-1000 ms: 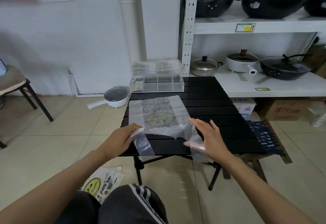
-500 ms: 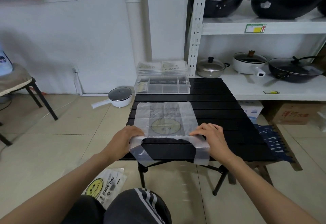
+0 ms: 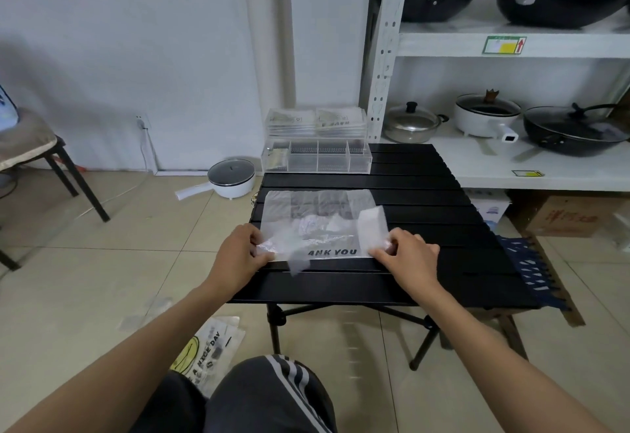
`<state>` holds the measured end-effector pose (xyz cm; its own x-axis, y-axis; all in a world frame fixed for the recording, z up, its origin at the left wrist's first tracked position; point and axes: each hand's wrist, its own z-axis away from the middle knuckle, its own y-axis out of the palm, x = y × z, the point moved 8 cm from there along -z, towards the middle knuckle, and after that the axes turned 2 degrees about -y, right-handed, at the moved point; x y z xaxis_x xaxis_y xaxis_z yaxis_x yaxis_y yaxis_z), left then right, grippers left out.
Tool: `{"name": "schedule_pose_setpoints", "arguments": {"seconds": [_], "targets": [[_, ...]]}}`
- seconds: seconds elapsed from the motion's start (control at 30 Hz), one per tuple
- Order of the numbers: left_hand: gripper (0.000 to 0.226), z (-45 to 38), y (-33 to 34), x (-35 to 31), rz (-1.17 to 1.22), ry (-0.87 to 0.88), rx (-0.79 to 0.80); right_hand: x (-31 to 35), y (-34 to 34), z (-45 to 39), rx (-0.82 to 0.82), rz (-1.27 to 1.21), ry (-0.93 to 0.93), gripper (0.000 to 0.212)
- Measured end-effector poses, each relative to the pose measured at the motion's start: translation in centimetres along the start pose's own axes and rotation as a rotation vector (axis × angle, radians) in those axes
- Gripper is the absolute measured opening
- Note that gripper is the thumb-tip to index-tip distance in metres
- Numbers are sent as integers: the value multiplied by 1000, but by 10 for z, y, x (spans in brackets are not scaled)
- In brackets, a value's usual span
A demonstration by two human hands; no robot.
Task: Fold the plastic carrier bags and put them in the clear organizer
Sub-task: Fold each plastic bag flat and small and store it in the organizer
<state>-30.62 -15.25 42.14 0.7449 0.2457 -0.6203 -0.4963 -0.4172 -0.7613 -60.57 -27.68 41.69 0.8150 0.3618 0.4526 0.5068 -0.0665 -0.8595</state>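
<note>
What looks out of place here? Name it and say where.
A pile of carrier bags lies on the floor tiles beside the person's knee, not on the black table. A white lidded pot also sits on the floor by the wall.

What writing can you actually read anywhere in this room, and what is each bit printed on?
"ANK YOU": on the plastic bag both hands hold on the black table; the first letters are hidden.
"A NICE DAY": on the smiley bag lying on the floor.
Green and yellow shelf label: red arrow, text too small.
Lower shelf sticker: unreadable.
Cardboard box: red marks, blurred.
Bags in the clear organizer: print too blurred.
</note>
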Motion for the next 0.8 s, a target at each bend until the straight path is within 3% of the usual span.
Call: {"name": "schedule_pose_setpoints", "arguments": {"seconds": [0.13, 0.3, 0.5, 0.67, 0.8], "targets": [[37, 5, -5, -4, -38, 24, -90, 4, -9, 4, -116, -55, -11, 41], [11, 6, 3, -21, -254, 253, -36, 19, -8, 9, -156, 129, -171, 26], [24, -7, 21, -28, -267, 274, 127, -5, -8, -1, -109, -216, 19, 6], [22, -13, 23, -22, -232, 210, 126, -5, -2, -18, -30, -167, -14, 19], [29, -18, 27, -22, -224, 205, 161, 4, 0, -28, -64, -225, -112, 31]]}}
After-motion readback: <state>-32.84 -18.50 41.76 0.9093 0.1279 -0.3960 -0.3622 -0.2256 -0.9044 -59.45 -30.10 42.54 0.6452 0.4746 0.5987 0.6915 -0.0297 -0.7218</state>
